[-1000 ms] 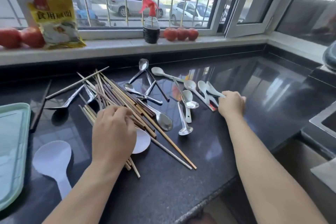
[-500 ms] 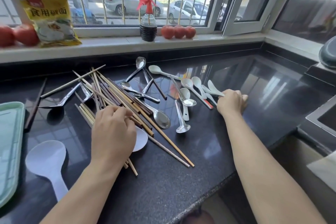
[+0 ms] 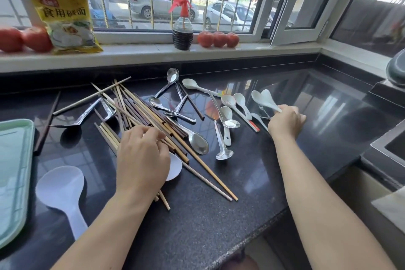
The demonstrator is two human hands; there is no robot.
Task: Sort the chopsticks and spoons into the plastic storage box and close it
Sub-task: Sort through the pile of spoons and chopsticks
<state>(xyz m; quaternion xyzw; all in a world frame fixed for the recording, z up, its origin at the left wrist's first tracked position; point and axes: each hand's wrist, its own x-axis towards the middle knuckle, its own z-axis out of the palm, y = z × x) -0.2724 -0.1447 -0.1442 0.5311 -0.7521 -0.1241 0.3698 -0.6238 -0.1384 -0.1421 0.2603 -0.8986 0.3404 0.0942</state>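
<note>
Two white spoons (image 3: pixel 264 99) are pinched by their handles in the right hand (image 3: pixel 285 123), bowls raised, near the counter's back right. The left hand (image 3: pixel 142 160) rests with curled fingers on the chopsticks (image 3: pixel 153 120), heaped mid-counter; whether it has closed on any cannot be told. Judged: chopsticks are light, stiff and prone to roll, best gathered mid-length as a bundle. Steel spoons (image 3: pixel 197 141) look slippery; white ones possibly fragile. A green tray or lid (image 3: pixel 15 171) lies at the left edge; no open box shows.
</note>
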